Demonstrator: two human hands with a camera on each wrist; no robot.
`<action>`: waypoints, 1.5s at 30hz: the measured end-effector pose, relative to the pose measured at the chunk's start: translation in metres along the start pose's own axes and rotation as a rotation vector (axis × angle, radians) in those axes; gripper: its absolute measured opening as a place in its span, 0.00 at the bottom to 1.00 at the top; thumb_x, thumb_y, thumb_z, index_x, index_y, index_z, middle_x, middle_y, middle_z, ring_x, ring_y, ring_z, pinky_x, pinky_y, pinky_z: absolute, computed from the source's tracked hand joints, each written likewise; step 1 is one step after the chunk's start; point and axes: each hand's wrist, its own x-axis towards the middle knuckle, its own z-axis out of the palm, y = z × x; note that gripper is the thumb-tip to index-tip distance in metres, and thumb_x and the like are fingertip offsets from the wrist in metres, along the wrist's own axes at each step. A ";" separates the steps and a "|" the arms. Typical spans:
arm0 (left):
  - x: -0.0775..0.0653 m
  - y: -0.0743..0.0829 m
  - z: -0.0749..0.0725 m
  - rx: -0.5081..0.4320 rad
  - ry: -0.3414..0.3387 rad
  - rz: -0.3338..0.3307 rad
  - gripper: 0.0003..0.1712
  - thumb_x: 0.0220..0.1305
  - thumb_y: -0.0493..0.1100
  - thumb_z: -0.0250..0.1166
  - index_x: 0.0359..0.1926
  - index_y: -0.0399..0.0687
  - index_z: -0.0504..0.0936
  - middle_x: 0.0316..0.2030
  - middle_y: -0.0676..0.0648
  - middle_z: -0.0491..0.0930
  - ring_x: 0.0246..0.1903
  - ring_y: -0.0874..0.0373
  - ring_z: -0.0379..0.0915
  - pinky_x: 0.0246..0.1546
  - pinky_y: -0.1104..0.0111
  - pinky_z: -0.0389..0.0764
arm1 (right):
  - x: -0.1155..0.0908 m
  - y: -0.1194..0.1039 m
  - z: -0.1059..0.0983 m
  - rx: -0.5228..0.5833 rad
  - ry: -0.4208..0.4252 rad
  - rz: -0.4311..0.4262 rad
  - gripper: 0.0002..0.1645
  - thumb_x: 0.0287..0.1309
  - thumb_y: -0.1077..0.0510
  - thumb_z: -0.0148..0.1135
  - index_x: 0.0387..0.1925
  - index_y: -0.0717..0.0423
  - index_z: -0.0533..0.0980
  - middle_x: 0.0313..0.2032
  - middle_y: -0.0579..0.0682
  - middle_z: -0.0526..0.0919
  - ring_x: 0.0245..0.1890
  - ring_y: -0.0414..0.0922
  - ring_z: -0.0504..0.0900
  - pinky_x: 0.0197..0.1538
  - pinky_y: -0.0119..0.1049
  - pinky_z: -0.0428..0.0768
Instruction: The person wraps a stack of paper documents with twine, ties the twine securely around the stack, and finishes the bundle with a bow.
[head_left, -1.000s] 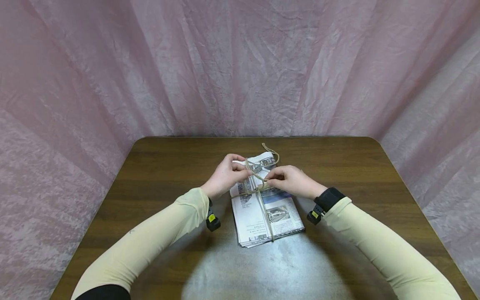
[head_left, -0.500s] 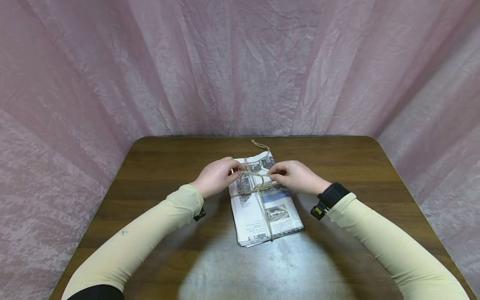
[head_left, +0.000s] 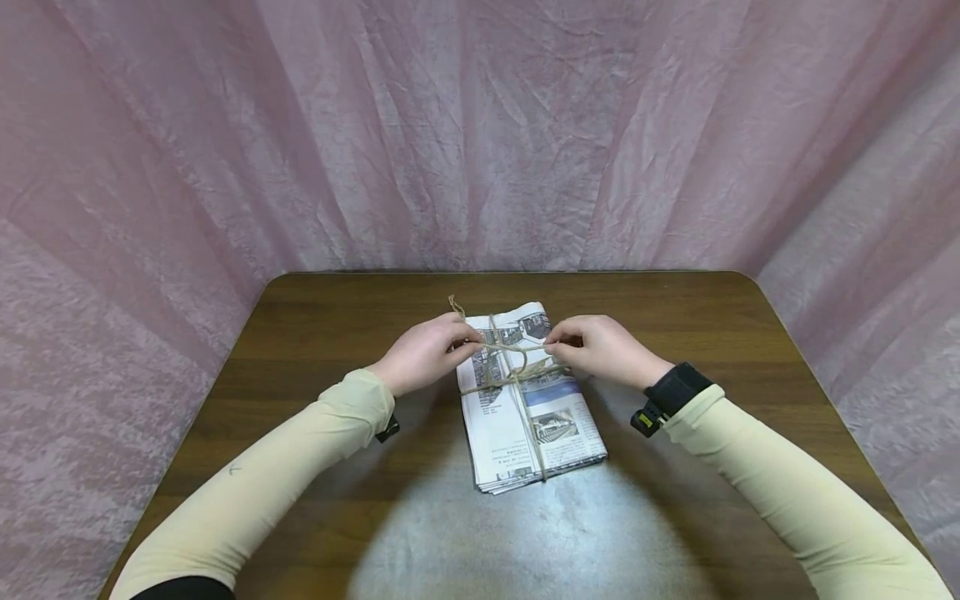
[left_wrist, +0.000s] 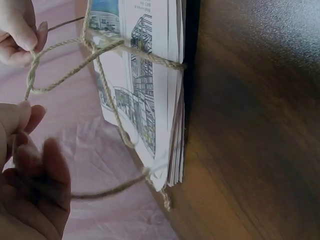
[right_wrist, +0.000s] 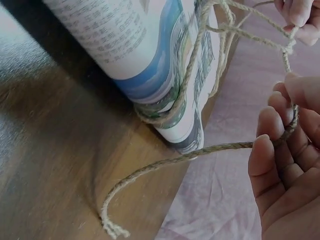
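Observation:
A stack of folded newspapers (head_left: 504, 437) lies on the table, bound lengthwise and crosswise with twine (head_left: 530, 425). Above its upper part, my left hand (head_left: 429, 354) pinches one length of the twine between thumb and fingertips. My right hand (head_left: 603, 348) pinches the other length, and the stretch between them runs nearly straight. In the left wrist view a twine loop (left_wrist: 65, 75) hangs off the stack, with a crossing close to both hands. The right wrist view shows a frayed twine tail (right_wrist: 165, 162) trailing from my right hand (right_wrist: 285, 145), whose fingers curl around it.
The brown wooden table (head_left: 337, 312) has rounded far corners, and a bright glare patch (head_left: 525, 542) lies in front of the stack. Pink curtains (head_left: 480, 142) hang behind and along both sides.
My hands have drawn apart, left hand leftward and right hand slightly rightward, straightening the twine between them. The loose end behind the stack has swung from right to left.

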 end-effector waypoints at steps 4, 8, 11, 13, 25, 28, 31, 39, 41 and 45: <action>-0.004 -0.003 0.000 -0.005 -0.003 -0.021 0.10 0.74 0.48 0.64 0.48 0.54 0.90 0.41 0.56 0.79 0.35 0.64 0.73 0.37 0.65 0.76 | -0.005 0.003 -0.004 -0.016 0.018 -0.001 0.05 0.68 0.52 0.68 0.41 0.45 0.87 0.33 0.38 0.86 0.31 0.39 0.79 0.37 0.39 0.78; -0.009 -0.006 0.001 -0.007 -0.008 -0.035 0.11 0.74 0.49 0.65 0.47 0.54 0.90 0.38 0.57 0.79 0.33 0.63 0.72 0.34 0.64 0.75 | -0.009 0.008 -0.009 -0.048 0.023 -0.002 0.07 0.68 0.52 0.67 0.42 0.47 0.87 0.35 0.37 0.86 0.34 0.39 0.80 0.38 0.40 0.78; -0.014 -0.008 0.002 0.004 -0.012 -0.056 0.10 0.73 0.49 0.66 0.45 0.55 0.91 0.36 0.58 0.78 0.31 0.64 0.72 0.33 0.65 0.75 | -0.012 0.011 -0.011 -0.079 0.019 -0.006 0.08 0.68 0.52 0.67 0.43 0.49 0.88 0.36 0.37 0.86 0.35 0.38 0.81 0.39 0.40 0.78; -0.018 -0.009 0.002 0.022 -0.012 -0.074 0.09 0.72 0.50 0.66 0.44 0.57 0.91 0.34 0.59 0.77 0.29 0.64 0.71 0.31 0.65 0.74 | -0.013 0.014 -0.012 -0.102 0.015 -0.009 0.08 0.68 0.52 0.67 0.43 0.49 0.88 0.37 0.37 0.86 0.36 0.38 0.81 0.40 0.40 0.79; -0.034 -0.017 0.004 0.086 -0.032 -0.131 0.10 0.71 0.54 0.66 0.45 0.62 0.92 0.33 0.62 0.79 0.27 0.66 0.70 0.27 0.66 0.74 | -0.022 0.025 -0.012 -0.188 0.021 0.007 0.07 0.66 0.52 0.69 0.41 0.48 0.88 0.36 0.37 0.85 0.34 0.38 0.80 0.38 0.41 0.78; -0.040 -0.020 0.007 0.088 -0.040 -0.134 0.09 0.71 0.54 0.67 0.45 0.63 0.92 0.32 0.62 0.79 0.27 0.66 0.71 0.27 0.66 0.74 | -0.024 0.029 -0.012 -0.217 0.033 0.006 0.06 0.67 0.52 0.69 0.41 0.47 0.88 0.35 0.38 0.85 0.34 0.39 0.80 0.38 0.41 0.78; -0.046 -0.024 0.011 0.083 -0.046 -0.136 0.09 0.71 0.54 0.67 0.44 0.63 0.92 0.32 0.63 0.78 0.27 0.66 0.70 0.27 0.67 0.74 | -0.027 0.034 -0.013 -0.231 0.041 0.016 0.05 0.67 0.54 0.69 0.40 0.48 0.88 0.35 0.40 0.85 0.35 0.39 0.80 0.39 0.41 0.78; -0.054 -0.029 0.021 0.059 -0.070 -0.147 0.08 0.70 0.54 0.68 0.43 0.63 0.92 0.32 0.64 0.78 0.28 0.67 0.71 0.29 0.66 0.75 | -0.035 0.047 -0.013 -0.243 0.025 0.062 0.06 0.68 0.54 0.67 0.41 0.49 0.88 0.36 0.41 0.86 0.34 0.39 0.81 0.38 0.41 0.78; -0.055 -0.030 0.023 0.063 -0.073 -0.145 0.09 0.70 0.55 0.68 0.43 0.63 0.92 0.32 0.64 0.78 0.28 0.67 0.72 0.29 0.66 0.75 | -0.037 0.049 -0.013 -0.246 0.023 0.073 0.06 0.68 0.54 0.67 0.41 0.48 0.87 0.36 0.41 0.86 0.34 0.39 0.81 0.39 0.42 0.78; -0.058 -0.032 0.025 0.071 -0.083 -0.155 0.08 0.70 0.55 0.67 0.43 0.64 0.91 0.32 0.64 0.78 0.27 0.67 0.71 0.28 0.67 0.75 | -0.040 0.053 -0.014 -0.250 0.023 0.086 0.06 0.68 0.55 0.67 0.41 0.50 0.87 0.36 0.42 0.86 0.36 0.41 0.82 0.40 0.44 0.79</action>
